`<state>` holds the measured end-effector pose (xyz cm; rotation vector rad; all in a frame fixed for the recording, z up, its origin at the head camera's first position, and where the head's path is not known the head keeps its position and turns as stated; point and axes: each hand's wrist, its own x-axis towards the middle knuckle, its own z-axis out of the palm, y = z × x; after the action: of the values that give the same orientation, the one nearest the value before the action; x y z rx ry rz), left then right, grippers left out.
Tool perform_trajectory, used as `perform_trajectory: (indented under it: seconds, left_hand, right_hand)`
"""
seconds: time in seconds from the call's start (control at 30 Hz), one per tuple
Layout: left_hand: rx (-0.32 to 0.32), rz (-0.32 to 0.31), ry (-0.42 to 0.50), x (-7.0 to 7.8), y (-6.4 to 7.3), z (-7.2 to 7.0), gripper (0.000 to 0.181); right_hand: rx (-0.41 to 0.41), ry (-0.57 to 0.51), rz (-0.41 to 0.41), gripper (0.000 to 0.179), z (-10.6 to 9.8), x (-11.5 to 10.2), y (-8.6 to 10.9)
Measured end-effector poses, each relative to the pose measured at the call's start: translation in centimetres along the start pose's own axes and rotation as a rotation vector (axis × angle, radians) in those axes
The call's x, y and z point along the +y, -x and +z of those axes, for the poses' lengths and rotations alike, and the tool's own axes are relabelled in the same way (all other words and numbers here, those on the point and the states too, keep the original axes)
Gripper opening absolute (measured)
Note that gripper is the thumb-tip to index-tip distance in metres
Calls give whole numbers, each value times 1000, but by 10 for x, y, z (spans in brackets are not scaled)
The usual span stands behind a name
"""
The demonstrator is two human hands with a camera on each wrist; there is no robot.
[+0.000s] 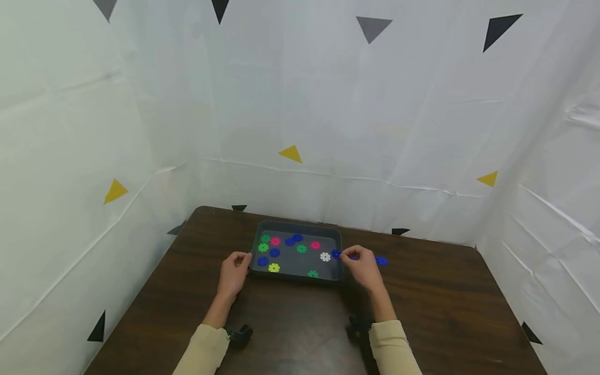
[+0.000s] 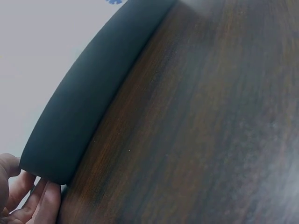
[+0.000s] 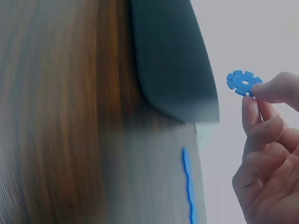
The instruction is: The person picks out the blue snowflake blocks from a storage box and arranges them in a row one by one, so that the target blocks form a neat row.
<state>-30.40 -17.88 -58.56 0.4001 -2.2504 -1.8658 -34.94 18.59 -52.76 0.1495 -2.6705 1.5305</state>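
Observation:
My left hand [image 1: 233, 273] is at the left front corner of a dark grey tray [image 1: 295, 278]; in the left wrist view the thumb is at the rim and the other fingers [image 2: 48, 203] lie against the outer wall. Between thumb and fingertips, my right hand [image 1: 363, 268] pinches a blue notched disc [image 3: 244, 83] by its edge, over the tray's right rim. Inside the tray lie several similar discs: a white disc [image 1: 325, 257], a yellow disc [image 1: 274, 267], pink, green and other blue ones.
Right of the tray, partly behind my right hand, a blue strip-like piece [image 1: 382, 261] with a wavy edge lies on the brown wooden table [image 1: 436, 302]. A white sheet [image 1: 328, 104] with triangles hangs around the table's back and sides.

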Motion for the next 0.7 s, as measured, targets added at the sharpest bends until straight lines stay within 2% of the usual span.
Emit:
perform_trajectory:
  seconds: [0.1, 0.3, 0.7]
  left_hand:
    - [6, 1, -6, 0, -1, 0, 36]
    - [7, -1, -3, 1, 1, 0, 35]
    - [0, 11, 6, -2, -1, 0, 34]
  right_hand:
    - [10, 9, 20, 17, -15, 9, -3]
    - [12, 34, 8, 19, -46, 19, -6]
    - [36, 86, 68, 23, -83, 36, -8]
